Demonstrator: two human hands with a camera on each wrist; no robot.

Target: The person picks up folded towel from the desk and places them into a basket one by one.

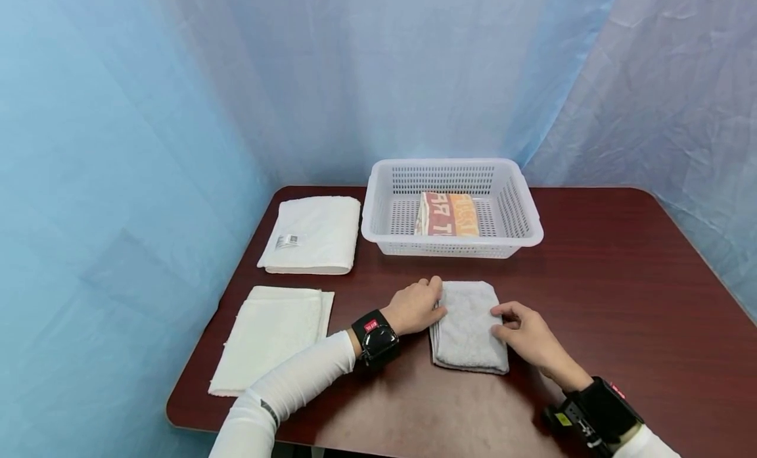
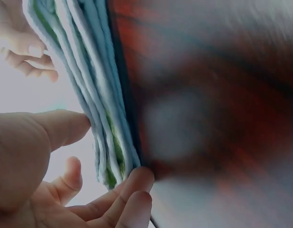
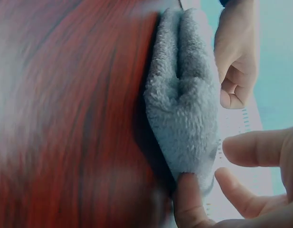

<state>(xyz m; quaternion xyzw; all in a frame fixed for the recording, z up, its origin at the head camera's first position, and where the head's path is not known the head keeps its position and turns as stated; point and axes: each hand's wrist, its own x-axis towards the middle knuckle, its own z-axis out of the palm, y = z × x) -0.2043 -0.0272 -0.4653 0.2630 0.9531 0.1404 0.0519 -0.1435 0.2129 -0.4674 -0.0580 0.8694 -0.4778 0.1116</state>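
Gray towel (image 1: 467,326) on dark-red table (image 1: 603,261), blue curtains (image 1: 437,70) behind, hands (image 1: 416,305) (image 1: 528,333) loose against towel sides

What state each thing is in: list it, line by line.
Gray towel: folded in layers, flat on the table.
Left hand: touching the gray towel's left edge.
Right hand: touching its right edge.
White towel: folded, label showing.
Cream towel: folded.
Basket: upright, open-topped, holding the printed cloth.
Printed cloth: folded.

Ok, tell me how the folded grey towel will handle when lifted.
The grey towel looks fuzzy and soft, so it will probably sag. Its separate layers along one edge may fan open if only one is pinched. Lying flat, it seems unlikely to roll.
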